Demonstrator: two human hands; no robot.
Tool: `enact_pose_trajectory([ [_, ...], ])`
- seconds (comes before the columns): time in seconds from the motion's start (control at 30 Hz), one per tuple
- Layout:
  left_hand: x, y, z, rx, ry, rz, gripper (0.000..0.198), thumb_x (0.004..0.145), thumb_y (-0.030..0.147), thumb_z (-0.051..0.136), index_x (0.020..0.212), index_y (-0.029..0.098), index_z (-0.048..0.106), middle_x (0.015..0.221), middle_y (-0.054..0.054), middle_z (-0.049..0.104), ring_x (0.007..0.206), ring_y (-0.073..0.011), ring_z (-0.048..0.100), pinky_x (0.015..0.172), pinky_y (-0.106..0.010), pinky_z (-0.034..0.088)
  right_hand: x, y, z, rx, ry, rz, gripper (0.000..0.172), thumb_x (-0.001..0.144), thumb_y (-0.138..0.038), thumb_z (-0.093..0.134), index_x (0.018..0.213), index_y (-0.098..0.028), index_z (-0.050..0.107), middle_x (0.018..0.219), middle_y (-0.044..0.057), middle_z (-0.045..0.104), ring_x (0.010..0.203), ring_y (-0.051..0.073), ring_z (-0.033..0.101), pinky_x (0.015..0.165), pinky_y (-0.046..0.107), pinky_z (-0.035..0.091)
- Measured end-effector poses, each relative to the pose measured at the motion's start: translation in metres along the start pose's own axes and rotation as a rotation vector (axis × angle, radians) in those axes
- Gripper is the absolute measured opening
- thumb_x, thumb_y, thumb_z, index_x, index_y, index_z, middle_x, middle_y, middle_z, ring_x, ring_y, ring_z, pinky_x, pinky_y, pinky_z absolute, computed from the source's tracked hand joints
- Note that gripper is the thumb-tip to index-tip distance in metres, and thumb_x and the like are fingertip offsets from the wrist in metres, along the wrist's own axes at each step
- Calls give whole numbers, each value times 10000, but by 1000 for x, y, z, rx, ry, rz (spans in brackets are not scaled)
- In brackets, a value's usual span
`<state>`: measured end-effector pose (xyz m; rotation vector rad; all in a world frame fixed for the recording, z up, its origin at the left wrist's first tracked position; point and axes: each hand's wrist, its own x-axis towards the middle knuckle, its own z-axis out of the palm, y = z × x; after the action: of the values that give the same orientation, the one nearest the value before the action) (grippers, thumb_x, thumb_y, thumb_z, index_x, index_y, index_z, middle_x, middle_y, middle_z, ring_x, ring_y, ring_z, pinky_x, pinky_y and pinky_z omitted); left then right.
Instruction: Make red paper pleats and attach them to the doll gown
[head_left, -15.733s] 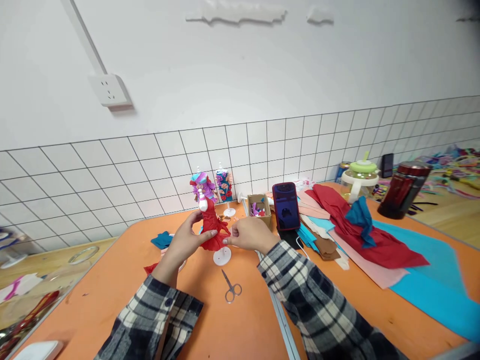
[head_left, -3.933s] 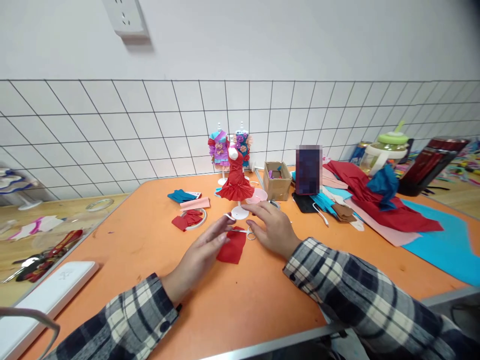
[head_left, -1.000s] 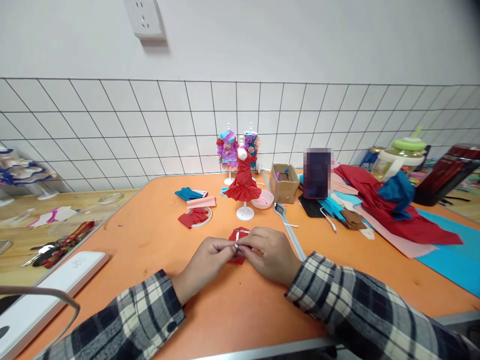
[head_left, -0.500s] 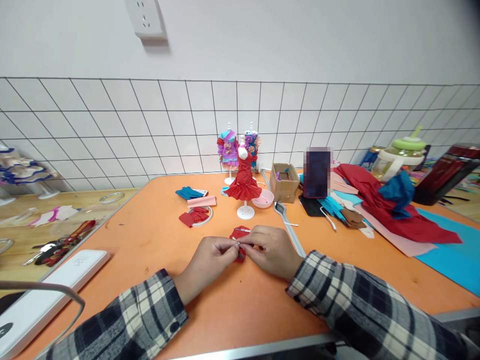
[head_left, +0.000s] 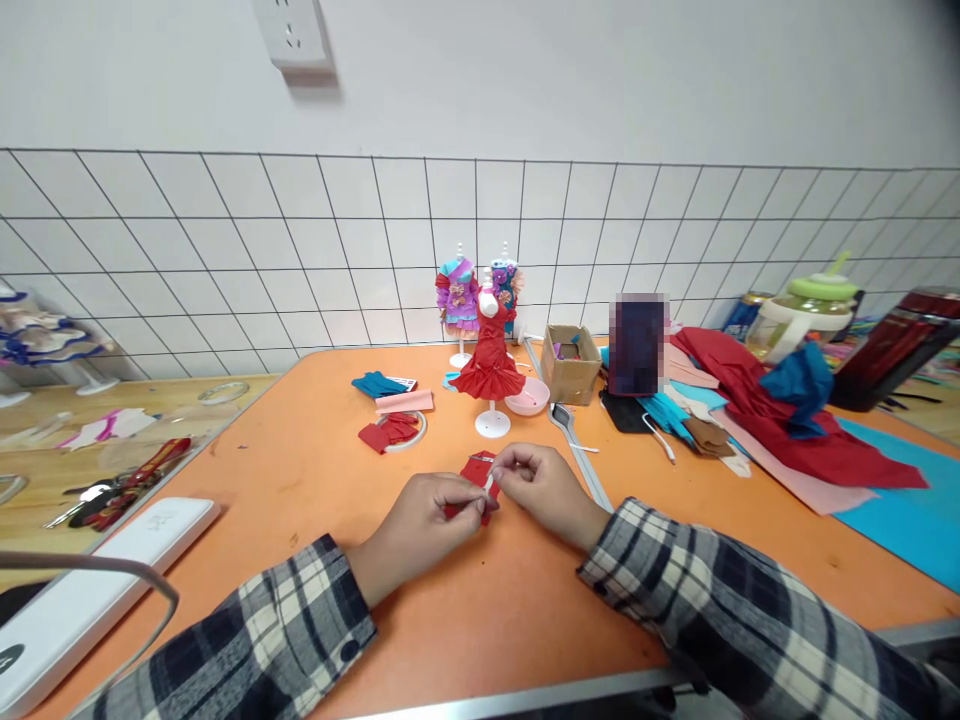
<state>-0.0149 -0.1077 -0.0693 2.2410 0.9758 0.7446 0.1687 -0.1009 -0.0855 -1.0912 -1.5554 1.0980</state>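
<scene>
Over the middle of the orange table, my left hand (head_left: pixel 431 520) is closed in a pinch, thumb against forefinger. Opposite it, my right hand (head_left: pixel 551 490) pinches the upper end of a small white strip (head_left: pixel 489 483). The strip's lower end meets my left fingertips. Beneath and behind the fingers lies a piece of red crepe paper (head_left: pixel 478 466), with a thin, light-coloured slender item on its far edge. My left fingers partly cover the red piece. Just beyond stands a small white dress form (head_left: pixel 492 425) wearing a red pleated dress (head_left: pixel 491 365).
Two more dressed forms (head_left: pixel 458 300) stand behind. A pink bowl (head_left: pixel 527 397), cardboard box (head_left: pixel 571 365), scissors (head_left: pixel 574 435) and phone (head_left: pixel 637 345) sit to the right, beside crepe sheets (head_left: pixel 795 425). Left are a tape roll with red scraps (head_left: pixel 391 432) and a white power bank (head_left: pixel 112 590).
My right hand has lifted slightly up and away from my left, and the white strip now shows upright between the fingertips. The view has shifted very slightly.
</scene>
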Motion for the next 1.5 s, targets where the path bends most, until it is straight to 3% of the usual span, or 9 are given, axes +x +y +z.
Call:
enact_pose_trajectory([
  [0.13,-1,1,-1,43,35,200,235,781,94,501,773,172,722,799,-42,745,735,-138,681,714,-208,501,6,0,-5,122,27,75,146,725,-311,608,697,-172,577,679,-21,571,655,121,520,640,248,420],
  [0.27,-2,0,0,53,80,258,230,786,87,508,789,180,718,906,-62,749,820,-150,694,759,-220,522,9,4,-7,91,44,106,160,709,-326,601,710,-167,589,696,-17,576,667,125,516,653,254,412],
  [0.47,-1,2,-2,3,137,115,216,767,110,534,741,192,732,1104,-90,721,1025,-222,670,920,-320,503,13,12,-11,-3,111,136,150,702,-298,559,702,-157,610,671,-17,576,635,123,505,633,254,385],
  [0.77,-1,-14,2,-522,102,-190,210,842,298,587,790,193,762,1112,-95,733,1065,-257,654,905,-367,518,17,14,-21,-94,258,50,179,724,-331,606,705,-158,647,671,14,646,613,140,562,576,244,429],
  [0.87,-2,-18,1,-562,121,-221,206,845,327,609,811,202,769,1131,-85,726,1098,-257,632,956,-378,483,24,9,-44,-101,474,-140,216,768,-374,609,810,-166,654,712,34,677,556,137,569,510,241,438],
  [1.0,-4,-19,1,-628,100,-190,215,841,355,628,796,192,761,1112,-97,724,1081,-261,626,931,-366,486,38,8,-103,-224,875,-425,244,838,-391,564,926,-171,625,831,71,723,660,168,650,596,271,502],
  [1.1,-6,-21,3,-774,29,-157,205,850,351,617,817,189,739,1125,-99,706,1038,-255,629,836,-335,515,50,15,-149,-567,1028,-410,237,837,-369,570,905,-168,675,838,80,731,707,196,656,649,300,495],
  [1.23,-8,-25,5,-826,20,-82,199,863,296,571,835,180,730,1097,-100,702,1045,-254,607,877,-336,478,68,26,-180,-901,926,-434,247,846,-346,561,905,-174,728,861,86,731,805,233,626,761,355,467],
  [1.5,-6,-22,3,-814,40,12,224,869,333,543,867,187,713,1033,-98,689,1004,-265,585,888,-367,434,85,19,-165,-1233,602,-333,378,858,-174,469,1158,-229,692,1095,96,688,1003,270,519,785,384,378],
])
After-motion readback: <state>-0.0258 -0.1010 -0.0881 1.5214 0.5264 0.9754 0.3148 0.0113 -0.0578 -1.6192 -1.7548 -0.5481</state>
